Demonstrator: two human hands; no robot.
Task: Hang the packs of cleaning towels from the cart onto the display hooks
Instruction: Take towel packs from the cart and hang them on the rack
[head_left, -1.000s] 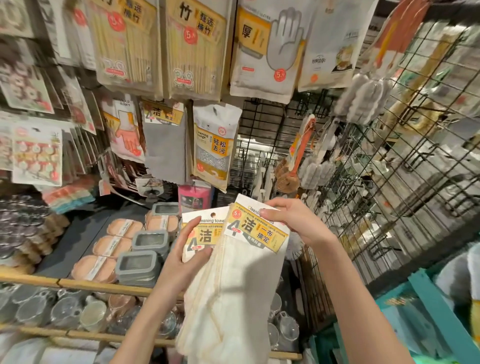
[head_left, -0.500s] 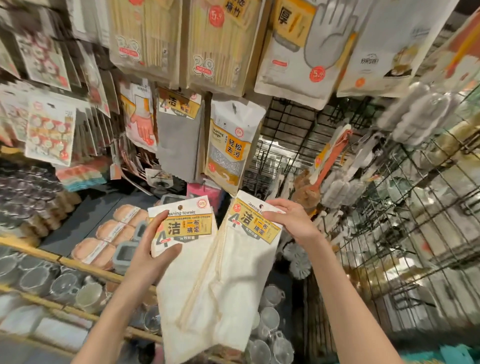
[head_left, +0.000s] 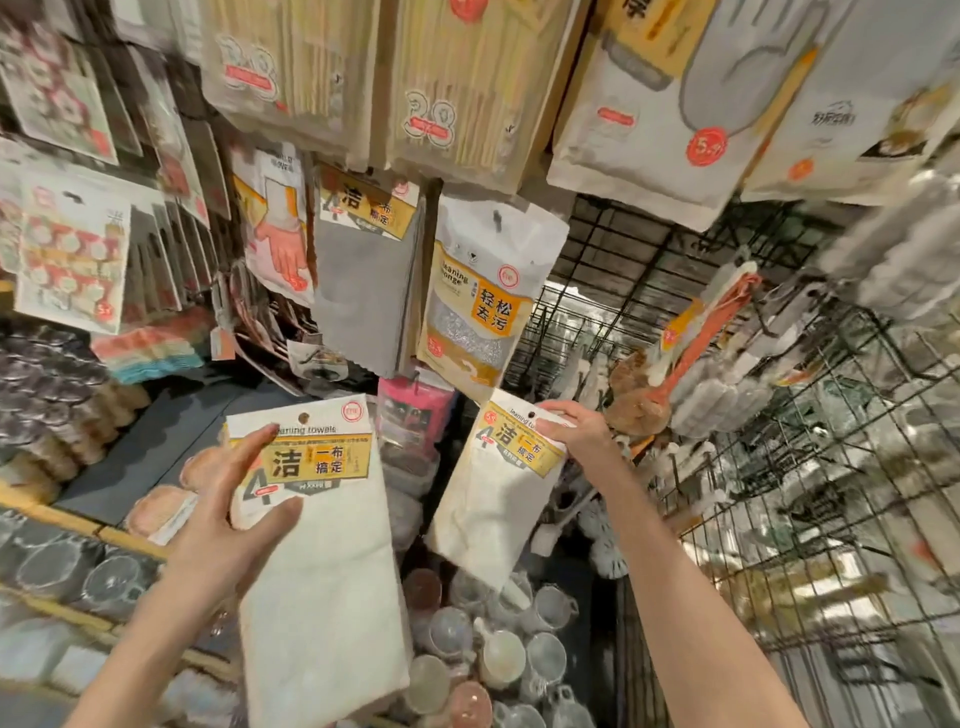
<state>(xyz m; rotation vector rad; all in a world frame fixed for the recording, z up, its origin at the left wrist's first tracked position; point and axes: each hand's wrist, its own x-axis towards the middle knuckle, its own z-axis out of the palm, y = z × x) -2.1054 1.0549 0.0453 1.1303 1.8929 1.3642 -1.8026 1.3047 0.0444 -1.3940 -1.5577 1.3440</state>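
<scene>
Two packs of cleaning towels are up in front of the hook wall, one in each hand, and the job now is to thread each punched hole onto a free hook. Largest in view is the hanging display (head_left: 467, 93) itself, crowded with chopstick packs, glove packs and a grey towel pack (head_left: 363, 270) with the same yellow label, which looks like the proper home row. Next comes the left pack (head_left: 322, 545), held near and low, its header upright and its hole (head_left: 304, 416) clear at the top; then the right pack (head_left: 498, 483), smaller in view, tilted with its top leaning right, just below the sponge pack (head_left: 483, 296). To do this well, I judge one pack should go at a time: level the header, line the hole up with the hook tip, and slide it straight back so the card does not tear. The left hand (head_left: 228, 525) has a half-spread grip, thumb across the front below the label, fingers (head_left: 254, 447) reaching up its left edge and behind. The right hand (head_left: 582, 431) pinches the top right corner of its header, fingertips (head_left: 550, 427) close to the hole (head_left: 531, 414), which may need a shift so the hook can pass. No hook tip shows plainly among the packs.
</scene>
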